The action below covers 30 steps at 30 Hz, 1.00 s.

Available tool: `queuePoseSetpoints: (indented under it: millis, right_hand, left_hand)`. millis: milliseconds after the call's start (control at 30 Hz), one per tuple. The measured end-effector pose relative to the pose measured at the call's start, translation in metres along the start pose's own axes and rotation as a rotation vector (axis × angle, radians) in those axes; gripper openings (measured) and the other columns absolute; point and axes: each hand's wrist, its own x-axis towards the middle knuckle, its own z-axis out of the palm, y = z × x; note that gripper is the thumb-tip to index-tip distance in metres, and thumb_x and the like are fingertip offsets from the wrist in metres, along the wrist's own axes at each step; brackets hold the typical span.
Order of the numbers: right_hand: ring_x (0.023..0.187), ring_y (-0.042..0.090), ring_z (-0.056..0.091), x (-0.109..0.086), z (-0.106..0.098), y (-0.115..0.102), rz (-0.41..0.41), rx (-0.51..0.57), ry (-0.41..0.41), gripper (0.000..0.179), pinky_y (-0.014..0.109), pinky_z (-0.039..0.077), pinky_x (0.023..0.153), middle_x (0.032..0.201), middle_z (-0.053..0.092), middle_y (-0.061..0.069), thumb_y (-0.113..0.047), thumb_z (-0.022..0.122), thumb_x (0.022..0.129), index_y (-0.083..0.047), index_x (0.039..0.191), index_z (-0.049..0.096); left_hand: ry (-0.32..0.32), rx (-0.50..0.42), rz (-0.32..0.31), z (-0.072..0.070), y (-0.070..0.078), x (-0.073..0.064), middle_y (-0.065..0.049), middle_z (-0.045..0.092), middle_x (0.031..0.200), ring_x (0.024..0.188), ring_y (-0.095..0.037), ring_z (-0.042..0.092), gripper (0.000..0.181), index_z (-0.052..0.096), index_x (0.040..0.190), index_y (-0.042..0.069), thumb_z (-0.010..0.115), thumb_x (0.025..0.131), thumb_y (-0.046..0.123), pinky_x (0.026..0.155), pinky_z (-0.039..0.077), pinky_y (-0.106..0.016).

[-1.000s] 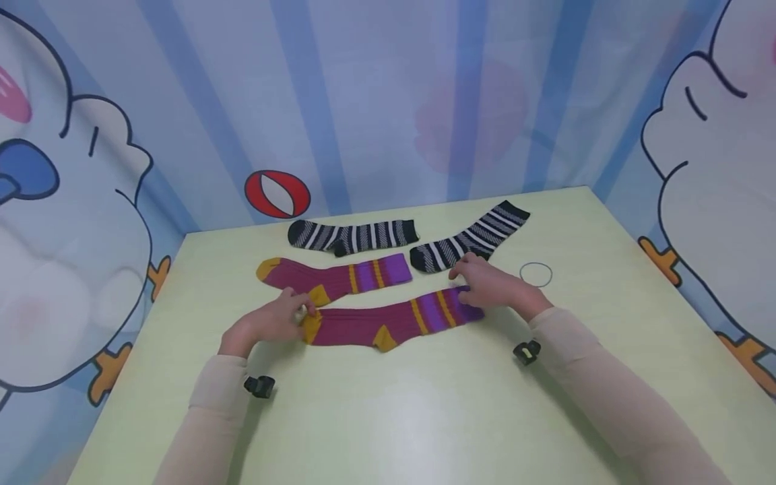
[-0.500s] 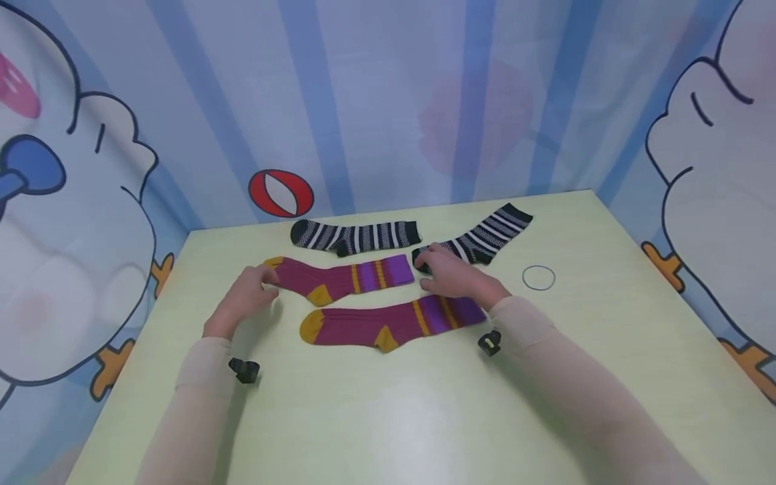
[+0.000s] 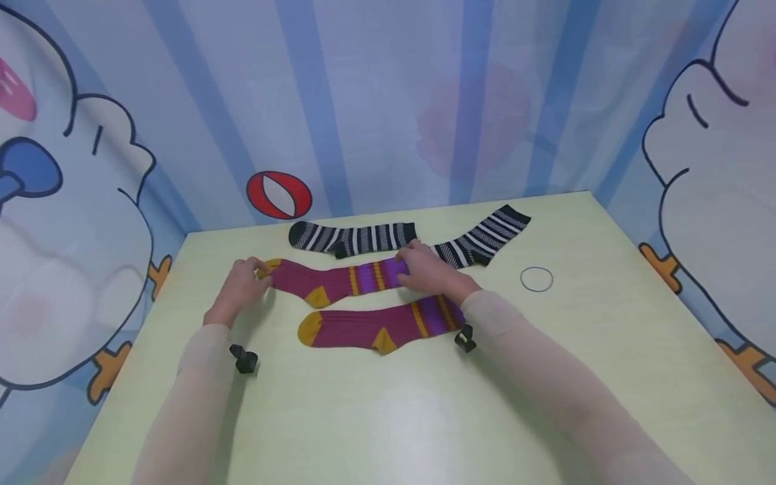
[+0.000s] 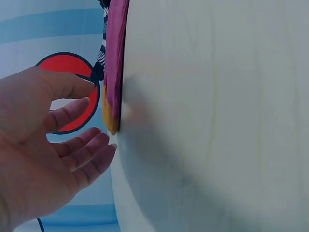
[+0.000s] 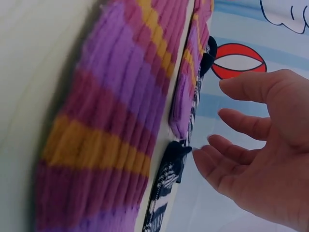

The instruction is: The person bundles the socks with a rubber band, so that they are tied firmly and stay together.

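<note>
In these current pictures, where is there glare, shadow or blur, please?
Head view: pale glare on the table, soft shadows beside the left sleeve and right sleeve; left wrist view: a broad, blurry-edged shadow across the table; right wrist view: the closest maroon sock looks slightly soft.

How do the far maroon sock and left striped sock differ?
Colour: the far maroon sock has a mustard toe and heel; the left striped sock has black ones.
Pattern: the maroon one is banded only toward the cuff, the striped one along most of its length.
Place: the striped one lies behind the maroon one.
Shared: both lie toe to the left in the head view.
</note>
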Motion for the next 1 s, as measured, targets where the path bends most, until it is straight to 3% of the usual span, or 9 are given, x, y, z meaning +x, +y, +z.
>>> queuePoseSetpoints:
  millis: [167, 333, 567, 767, 1000]
  right_hand:
    - [0.128, 0.032, 0.044, 0.01, 0.005, -0.004, -0.008, -0.002, 0.001, 0.042, 0.043, 0.042, 0.104, 0.142, 0.04, 0.021, -0.016, 0.06, 0.097, 0.0, 0.137, 0.055]
    - [0.131, 0.035, 0.044, 0.015, 0.011, -0.004, 0.016, -0.026, -0.004, 0.043, 0.044, 0.041, 0.105, 0.148, 0.036, 0.024, -0.012, 0.061, 0.096, -0.001, 0.137, 0.055]
    - [0.134, 0.038, 0.043, 0.014, 0.015, -0.001, 0.039, -0.065, 0.021, 0.041, 0.046, 0.039, 0.107, 0.15, 0.035, 0.023, -0.011, 0.061, 0.096, -0.001, 0.135, 0.056]
    - [0.137, 0.038, 0.039, 0.016, 0.017, -0.001, 0.052, -0.095, -0.016, 0.044, 0.047, 0.034, 0.111, 0.151, 0.036, 0.022, -0.01, 0.062, 0.095, -0.001, 0.137, 0.056]
    - [0.132, 0.033, 0.048, 0.021, 0.015, -0.001, 0.038, -0.11, -0.055, 0.045, 0.041, 0.038, 0.109, 0.139, 0.054, 0.02, -0.008, 0.064, 0.093, 0.002, 0.136, 0.056]
  left_hand:
    - [0.025, -0.007, 0.001, 0.002, -0.007, 0.009, -0.031, 0.041, 0.131, 0.107, -0.039, 0.043, 0.039, 0.049, 0.126, -0.01, 0.057, 0.101, 0.019, 0.096, 0.041, -0.053]
    - [0.025, -0.069, -0.039, 0.01, -0.012, 0.016, -0.026, 0.046, 0.126, 0.111, -0.038, 0.042, 0.047, 0.045, 0.127, -0.008, 0.064, 0.099, 0.024, 0.1, 0.04, -0.052]
    - [0.025, -0.066, -0.029, 0.016, -0.007, 0.022, -0.025, 0.05, 0.126, 0.112, -0.038, 0.045, 0.045, 0.044, 0.129, -0.006, 0.066, 0.098, 0.018, 0.102, 0.041, -0.051]
    - [-0.004, -0.042, -0.03, 0.015, -0.004, 0.022, -0.026, 0.051, 0.127, 0.109, -0.038, 0.046, 0.04, 0.049, 0.124, -0.007, 0.067, 0.097, 0.017, 0.095, 0.045, -0.048]
    - [-0.033, -0.039, -0.046, 0.012, -0.001, 0.023, -0.024, 0.054, 0.123, 0.104, -0.034, 0.048, 0.031, 0.054, 0.118, -0.003, 0.067, 0.097, 0.016, 0.087, 0.044, -0.042]
